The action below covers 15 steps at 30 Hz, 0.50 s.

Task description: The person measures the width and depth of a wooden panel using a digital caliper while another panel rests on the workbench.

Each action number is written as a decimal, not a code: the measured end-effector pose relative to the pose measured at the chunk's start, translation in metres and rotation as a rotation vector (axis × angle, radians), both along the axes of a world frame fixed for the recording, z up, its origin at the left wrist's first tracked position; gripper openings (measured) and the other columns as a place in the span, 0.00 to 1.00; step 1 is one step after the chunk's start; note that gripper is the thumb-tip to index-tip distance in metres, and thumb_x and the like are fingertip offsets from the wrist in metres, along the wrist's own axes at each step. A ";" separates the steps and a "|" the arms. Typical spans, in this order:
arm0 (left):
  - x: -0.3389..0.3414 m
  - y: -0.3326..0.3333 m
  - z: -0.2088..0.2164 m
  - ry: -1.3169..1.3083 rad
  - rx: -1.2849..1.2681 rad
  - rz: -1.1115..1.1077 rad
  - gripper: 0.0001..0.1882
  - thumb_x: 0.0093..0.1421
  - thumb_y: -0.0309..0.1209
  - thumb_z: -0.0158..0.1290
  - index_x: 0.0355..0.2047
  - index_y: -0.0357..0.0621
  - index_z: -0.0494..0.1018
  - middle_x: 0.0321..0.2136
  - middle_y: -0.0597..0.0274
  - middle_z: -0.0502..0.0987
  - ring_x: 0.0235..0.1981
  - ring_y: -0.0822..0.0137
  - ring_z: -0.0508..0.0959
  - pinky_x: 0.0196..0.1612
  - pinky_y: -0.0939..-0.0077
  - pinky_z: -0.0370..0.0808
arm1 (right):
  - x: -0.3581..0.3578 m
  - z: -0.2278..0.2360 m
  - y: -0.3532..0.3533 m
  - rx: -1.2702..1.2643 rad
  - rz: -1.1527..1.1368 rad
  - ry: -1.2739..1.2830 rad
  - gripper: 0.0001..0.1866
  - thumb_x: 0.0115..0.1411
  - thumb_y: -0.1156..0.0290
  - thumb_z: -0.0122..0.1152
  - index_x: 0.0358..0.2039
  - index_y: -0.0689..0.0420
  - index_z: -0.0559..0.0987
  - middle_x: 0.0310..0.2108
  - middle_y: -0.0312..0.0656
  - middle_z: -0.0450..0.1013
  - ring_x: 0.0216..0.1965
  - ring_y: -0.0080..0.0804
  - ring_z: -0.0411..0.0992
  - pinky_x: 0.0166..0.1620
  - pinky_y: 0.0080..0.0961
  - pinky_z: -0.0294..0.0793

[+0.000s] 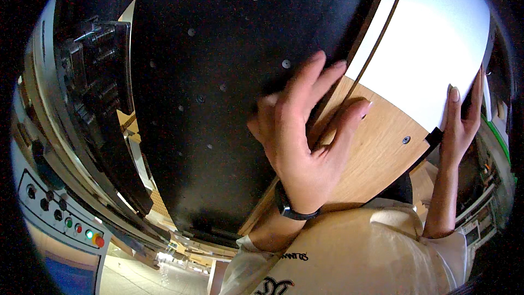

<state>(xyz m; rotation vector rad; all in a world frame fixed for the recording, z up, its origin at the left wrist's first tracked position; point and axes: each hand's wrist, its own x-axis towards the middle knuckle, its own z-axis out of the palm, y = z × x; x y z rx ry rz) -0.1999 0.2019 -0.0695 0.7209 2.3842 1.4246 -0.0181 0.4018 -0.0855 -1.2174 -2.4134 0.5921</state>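
The left hand [300,125], thumb parted from fingers, apparently holding nothing, is over the wood-grained board [376,153] below the white panel [431,27]; the right hand [462,125] touches that panel's right edge, grip unclear from here. Uneven support could, I'd judge, let the panel slip.

White panel [436,27], tan wood-grained board [376,142], black grey-dotted surface [229,120]

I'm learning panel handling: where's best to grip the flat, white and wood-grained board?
Probably the opposite side edges of the board, coming from left and right: its broad, flat face shows no handle, and the right hand is at one edge.
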 end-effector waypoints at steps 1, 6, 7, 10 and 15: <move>0.001 0.000 0.000 -0.024 0.013 0.006 0.41 0.45 0.21 0.71 0.58 0.32 0.62 0.48 0.48 0.79 0.47 0.62 0.81 0.46 0.72 0.72 | 0.001 -0.001 0.000 0.000 0.010 0.005 0.30 0.68 0.69 0.55 0.68 0.60 0.60 0.69 0.49 0.56 0.71 0.37 0.52 0.71 0.38 0.50; 0.001 0.001 0.001 -0.083 0.037 0.010 0.43 0.44 0.16 0.70 0.59 0.30 0.60 0.54 0.44 0.74 0.48 0.57 0.81 0.52 0.70 0.76 | 0.000 0.000 0.001 0.022 0.029 -0.011 0.30 0.68 0.68 0.55 0.68 0.59 0.60 0.69 0.48 0.56 0.71 0.38 0.53 0.71 0.38 0.51; 0.001 0.001 0.001 -0.082 0.032 0.010 0.43 0.44 0.16 0.70 0.59 0.29 0.59 0.55 0.44 0.73 0.48 0.57 0.81 0.52 0.70 0.77 | -0.001 0.000 0.001 0.018 0.028 -0.007 0.30 0.68 0.68 0.55 0.68 0.59 0.60 0.69 0.48 0.56 0.70 0.38 0.53 0.71 0.38 0.51; 0.001 0.001 0.001 -0.091 0.019 0.018 0.44 0.43 0.16 0.71 0.59 0.30 0.59 0.55 0.43 0.72 0.48 0.57 0.81 0.51 0.70 0.76 | -0.004 -0.001 0.000 0.016 0.028 0.004 0.30 0.68 0.68 0.55 0.68 0.58 0.61 0.69 0.48 0.56 0.70 0.38 0.53 0.71 0.39 0.51; 0.002 0.004 -0.002 -0.075 0.079 0.158 0.39 0.46 0.29 0.72 0.57 0.39 0.68 0.42 0.59 0.83 0.40 0.68 0.77 0.50 0.73 0.64 | -0.002 0.001 0.001 0.050 0.035 -0.027 0.30 0.68 0.67 0.55 0.68 0.58 0.61 0.69 0.48 0.56 0.71 0.38 0.53 0.71 0.39 0.50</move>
